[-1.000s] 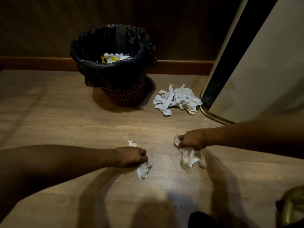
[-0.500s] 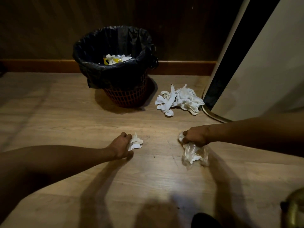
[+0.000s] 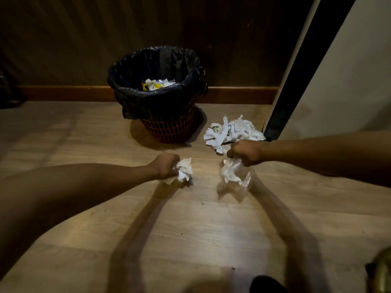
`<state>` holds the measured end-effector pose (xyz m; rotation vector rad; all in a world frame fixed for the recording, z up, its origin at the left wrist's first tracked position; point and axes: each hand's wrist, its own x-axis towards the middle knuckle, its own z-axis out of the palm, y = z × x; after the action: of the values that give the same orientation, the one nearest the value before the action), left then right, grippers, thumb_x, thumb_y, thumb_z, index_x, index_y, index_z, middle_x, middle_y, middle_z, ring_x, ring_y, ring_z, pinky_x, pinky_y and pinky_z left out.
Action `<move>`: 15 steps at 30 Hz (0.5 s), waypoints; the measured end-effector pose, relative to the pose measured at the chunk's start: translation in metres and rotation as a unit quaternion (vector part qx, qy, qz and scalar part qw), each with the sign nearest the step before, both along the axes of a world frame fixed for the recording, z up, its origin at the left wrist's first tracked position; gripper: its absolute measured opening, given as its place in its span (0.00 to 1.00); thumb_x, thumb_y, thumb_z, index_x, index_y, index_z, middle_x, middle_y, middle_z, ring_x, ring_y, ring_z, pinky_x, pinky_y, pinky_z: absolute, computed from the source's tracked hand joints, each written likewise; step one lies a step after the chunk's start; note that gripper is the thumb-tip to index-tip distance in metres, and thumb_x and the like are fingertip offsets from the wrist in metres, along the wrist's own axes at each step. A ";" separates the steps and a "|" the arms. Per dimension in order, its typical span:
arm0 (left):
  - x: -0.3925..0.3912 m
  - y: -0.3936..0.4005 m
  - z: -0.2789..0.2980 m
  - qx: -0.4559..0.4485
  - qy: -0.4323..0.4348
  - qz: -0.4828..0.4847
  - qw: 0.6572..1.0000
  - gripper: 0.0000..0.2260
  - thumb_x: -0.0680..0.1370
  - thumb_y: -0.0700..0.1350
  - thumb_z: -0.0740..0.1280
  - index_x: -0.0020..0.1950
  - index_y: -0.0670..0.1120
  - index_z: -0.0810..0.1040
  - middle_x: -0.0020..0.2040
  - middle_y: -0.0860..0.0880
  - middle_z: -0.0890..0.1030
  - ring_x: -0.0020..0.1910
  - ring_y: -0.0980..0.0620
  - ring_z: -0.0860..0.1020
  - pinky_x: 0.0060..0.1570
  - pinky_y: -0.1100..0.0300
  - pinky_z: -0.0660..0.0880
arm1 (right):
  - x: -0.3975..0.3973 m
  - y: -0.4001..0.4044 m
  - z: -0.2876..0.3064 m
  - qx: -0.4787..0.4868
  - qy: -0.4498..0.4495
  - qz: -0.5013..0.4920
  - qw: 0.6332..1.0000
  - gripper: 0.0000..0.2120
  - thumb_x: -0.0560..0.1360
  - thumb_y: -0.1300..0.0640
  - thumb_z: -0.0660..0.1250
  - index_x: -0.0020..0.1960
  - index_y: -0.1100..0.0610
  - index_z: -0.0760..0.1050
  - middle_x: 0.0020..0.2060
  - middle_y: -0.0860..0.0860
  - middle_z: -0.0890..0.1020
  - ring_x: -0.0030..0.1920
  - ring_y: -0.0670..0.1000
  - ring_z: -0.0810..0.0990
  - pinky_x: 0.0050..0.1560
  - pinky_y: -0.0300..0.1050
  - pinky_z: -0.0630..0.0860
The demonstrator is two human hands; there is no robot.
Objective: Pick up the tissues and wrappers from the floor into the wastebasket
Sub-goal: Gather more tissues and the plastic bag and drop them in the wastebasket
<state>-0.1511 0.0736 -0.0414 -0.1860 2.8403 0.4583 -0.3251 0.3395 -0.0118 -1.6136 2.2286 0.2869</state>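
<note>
White crumpled tissue [image 3: 184, 169] sticks out of the left hand [image 3: 166, 166], whose fingers are curled into a fist around it; the bare left forearm reaches in from the lower left, low over the wooden floor [image 3: 198, 233]. The right hand [image 3: 246, 152] is also closed in a fist, knuckles up, gripping the top of a clear plastic wrapper [image 3: 233, 176] that hangs below it with some white paper bunched inside. The right forearm comes in from the right edge, roughly level. The two fists are near each other but apart, each throwing a long shadow toward the camera.

Just behind the right hand, a pile of loose tissues [image 3: 232, 131] lies on the floor; whether the fist touches its near edge cannot be told. To the left of that pile stands the wastebasket [image 3: 169, 130], a reddish lattice bin lined with a black bag [image 3: 152, 98] folded over its rim, with white and yellow scraps already inside. It sits close to a dark wall with a wooden skirting board [image 3: 237, 95]. A pale panel with a black edge [image 3: 300, 66] leans in on the right, close beside the pile. A brass-coloured object [image 3: 380, 271] shows at the bottom right corner.
</note>
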 end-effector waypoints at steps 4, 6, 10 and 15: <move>-0.016 0.005 0.048 0.001 0.059 0.001 0.998 0.08 0.72 0.44 0.72 0.46 0.40 0.78 0.43 0.42 0.81 0.47 0.41 0.81 0.43 0.54 0.74 | -0.014 -0.022 0.041 -0.098 0.023 -0.060 0.993 0.16 0.70 0.61 0.71 0.57 0.57 0.77 0.52 0.56 0.80 0.53 0.57 0.79 0.50 0.47 0.74; -0.022 0.010 0.073 0.001 0.095 -0.009 0.995 0.08 0.72 0.44 0.72 0.43 0.44 0.75 0.40 0.45 0.79 0.46 0.42 0.81 0.42 0.54 0.74 | -0.019 -0.033 0.066 -0.152 0.028 -0.094 0.984 0.15 0.71 0.59 0.72 0.57 0.55 0.78 0.52 0.54 0.81 0.52 0.56 0.80 0.48 0.47 0.75; -0.031 0.018 0.127 0.020 0.198 -0.030 0.979 0.10 0.71 0.44 0.72 0.41 0.49 0.71 0.38 0.49 0.76 0.41 0.49 0.77 0.38 0.58 0.68 | -0.029 -0.050 0.110 -0.261 0.034 -0.146 0.954 0.14 0.71 0.56 0.74 0.56 0.54 0.79 0.52 0.55 0.82 0.50 0.55 0.82 0.47 0.48 0.78; -0.047 -0.003 0.188 -0.020 0.316 -0.012 0.949 0.10 0.71 0.45 0.72 0.49 0.43 0.78 0.44 0.43 0.81 0.43 0.46 0.78 0.41 0.51 0.73 | -0.038 -0.060 0.151 -0.345 0.025 -0.204 0.916 0.16 0.75 0.56 0.72 0.61 0.58 0.77 0.54 0.51 0.81 0.50 0.49 0.81 0.46 0.42 0.78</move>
<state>-0.1982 0.0708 0.1467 -0.0065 3.4743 0.5309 -0.3635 0.2790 0.1389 -1.3580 2.8155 -0.6499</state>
